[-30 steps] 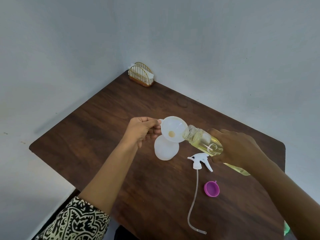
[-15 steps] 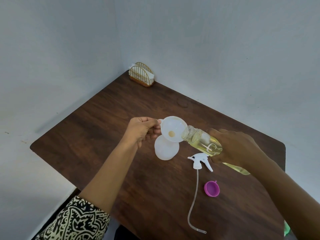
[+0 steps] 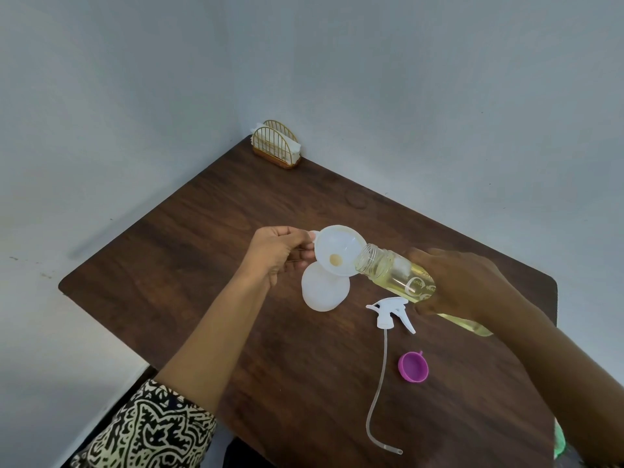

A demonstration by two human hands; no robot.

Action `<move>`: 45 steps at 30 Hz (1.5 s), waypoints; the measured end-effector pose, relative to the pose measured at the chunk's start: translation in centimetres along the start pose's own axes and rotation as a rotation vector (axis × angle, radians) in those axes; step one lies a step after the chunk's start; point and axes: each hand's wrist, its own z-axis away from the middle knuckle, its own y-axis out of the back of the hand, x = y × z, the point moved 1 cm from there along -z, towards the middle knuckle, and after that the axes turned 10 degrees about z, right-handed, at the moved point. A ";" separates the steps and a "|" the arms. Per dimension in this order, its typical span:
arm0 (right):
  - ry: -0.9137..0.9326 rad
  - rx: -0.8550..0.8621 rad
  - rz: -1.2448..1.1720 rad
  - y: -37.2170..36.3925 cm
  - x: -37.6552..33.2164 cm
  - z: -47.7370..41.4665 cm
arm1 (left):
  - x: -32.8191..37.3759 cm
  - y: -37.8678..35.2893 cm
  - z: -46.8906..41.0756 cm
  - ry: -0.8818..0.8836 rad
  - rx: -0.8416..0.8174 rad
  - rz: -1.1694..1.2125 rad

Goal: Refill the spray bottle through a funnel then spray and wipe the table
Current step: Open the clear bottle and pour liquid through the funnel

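A white funnel sits in the neck of a white spray bottle standing on the dark wooden table. My left hand pinches the funnel's small tab at its left rim. My right hand grips a clear bottle of yellow liquid, tilted nearly flat with its open mouth at the funnel's right rim. A little yellow liquid shows at the funnel's hole. The white trigger sprayer head with its long dip tube lies on the table just right of the spray bottle.
A purple cap lies near the sprayer's tube. A gold wire napkin holder stands in the far corner against the wall. A bit of green cloth shows at the right edge under my forearm. Grey walls close two sides.
The clear bottle's mouth has crept slightly left, closer over the funnel's rim. My left hand and the funnel have stayed put.
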 end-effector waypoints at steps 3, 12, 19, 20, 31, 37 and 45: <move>0.008 -0.009 0.030 0.1 0.0 -0.1 | 0.0 0.0 0.1 0.003 0.001 -0.001; 0.030 -0.024 0.028 0.4 -0.1 -0.1 | 0.1 0.0 0.1 0.003 0.024 -0.015; 0.033 -0.048 0.061 0.6 -0.1 -0.3 | 0.0 0.1 0.0 0.006 0.013 -0.011; 0.035 -0.045 0.057 0.6 -0.1 -0.3 | 0.0 0.1 0.0 0.006 0.014 -0.014; 0.042 -0.027 0.035 0.4 0.3 -0.3 | 0.0 0.0 -0.1 0.005 0.022 -0.026; 0.049 -0.021 0.045 0.2 0.3 -0.5 | 0.0 0.1 -0.1 0.011 0.019 -0.024; 0.060 -0.019 0.041 0.1 0.4 -0.6 | -0.1 0.1 -0.1 0.016 0.023 -0.025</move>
